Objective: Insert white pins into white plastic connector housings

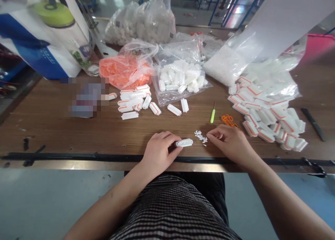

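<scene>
Between its thumb and fingers, my left hand (160,150) grips one end of a white plastic connector housing (184,142), its side with rows of small holes turned up. To its right lies a loose cluster of tiny white plugs (200,136) on the wooden bench. At the right edge of that cluster is my right hand (230,140), thumb and forefinger pinched together; whatever is between the tips is too small to make out. Orange plastic frames (228,120) lie just beyond the right hand, with a small green-handled pick (213,115) to their left.
White housings (133,99), some with orange frames, lie at left; a larger heap (267,118) lies at right beside a black tool (312,124). Behind are bags of orange parts (123,70), white housings (180,77) and white bits (227,64). A green-lidded bottle (56,15) stands back left.
</scene>
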Motion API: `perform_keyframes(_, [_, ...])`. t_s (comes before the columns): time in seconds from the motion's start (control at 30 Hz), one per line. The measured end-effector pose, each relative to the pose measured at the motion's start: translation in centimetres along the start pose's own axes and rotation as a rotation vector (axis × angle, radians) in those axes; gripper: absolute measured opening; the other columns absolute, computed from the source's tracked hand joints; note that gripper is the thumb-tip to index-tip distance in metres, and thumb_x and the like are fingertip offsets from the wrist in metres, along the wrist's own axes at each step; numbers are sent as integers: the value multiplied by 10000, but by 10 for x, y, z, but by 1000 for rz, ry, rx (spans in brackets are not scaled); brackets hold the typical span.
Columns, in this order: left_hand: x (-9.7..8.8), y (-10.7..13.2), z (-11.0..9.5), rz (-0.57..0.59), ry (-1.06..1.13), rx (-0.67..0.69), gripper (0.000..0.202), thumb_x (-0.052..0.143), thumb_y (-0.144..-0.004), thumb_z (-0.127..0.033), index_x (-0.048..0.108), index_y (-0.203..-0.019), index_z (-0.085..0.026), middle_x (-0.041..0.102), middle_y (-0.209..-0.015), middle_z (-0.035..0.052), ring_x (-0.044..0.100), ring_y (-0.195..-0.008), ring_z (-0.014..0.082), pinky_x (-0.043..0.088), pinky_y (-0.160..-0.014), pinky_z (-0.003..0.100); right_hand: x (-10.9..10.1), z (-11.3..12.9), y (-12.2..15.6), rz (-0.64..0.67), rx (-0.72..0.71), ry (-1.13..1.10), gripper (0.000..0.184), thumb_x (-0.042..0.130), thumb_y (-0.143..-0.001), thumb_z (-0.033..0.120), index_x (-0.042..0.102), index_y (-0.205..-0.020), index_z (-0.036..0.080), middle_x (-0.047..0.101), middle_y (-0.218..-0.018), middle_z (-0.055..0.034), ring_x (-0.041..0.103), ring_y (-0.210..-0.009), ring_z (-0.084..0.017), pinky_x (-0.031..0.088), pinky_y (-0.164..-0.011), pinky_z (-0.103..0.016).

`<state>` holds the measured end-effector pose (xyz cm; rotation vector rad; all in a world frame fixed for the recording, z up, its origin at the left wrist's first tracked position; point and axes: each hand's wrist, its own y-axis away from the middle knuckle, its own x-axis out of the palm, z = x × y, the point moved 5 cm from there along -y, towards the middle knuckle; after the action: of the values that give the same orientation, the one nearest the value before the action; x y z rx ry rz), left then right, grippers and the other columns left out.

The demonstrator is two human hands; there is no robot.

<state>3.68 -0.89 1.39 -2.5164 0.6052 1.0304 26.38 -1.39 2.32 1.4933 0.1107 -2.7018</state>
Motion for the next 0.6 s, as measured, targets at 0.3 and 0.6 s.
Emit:
perform_keyframes(0.3, [0, 1, 0, -9, 15, -5, 86, 693, -865, -228, 665, -944, -207, 702, -917, 17, 626, -811, 189, 469, -800, 383, 26, 61, 3, 42, -229, -225, 157, 587, -898, 203, 670, -765, 212, 645, -728, 7, 576, -688, -146, 408, -759, -331])
perform_keyframes(0.6, [1, 1, 0, -22, 20, 0, 84, 683, -873, -242, 666, -947, -206, 700, -914, 15, 629, -822, 191, 471, -797, 383, 26, 70, 4, -21, -408, 15, 196, 537, -930, 197, 667, -785, 206, 656, -740, -25, 592, -719, -172, 390, -724, -347])
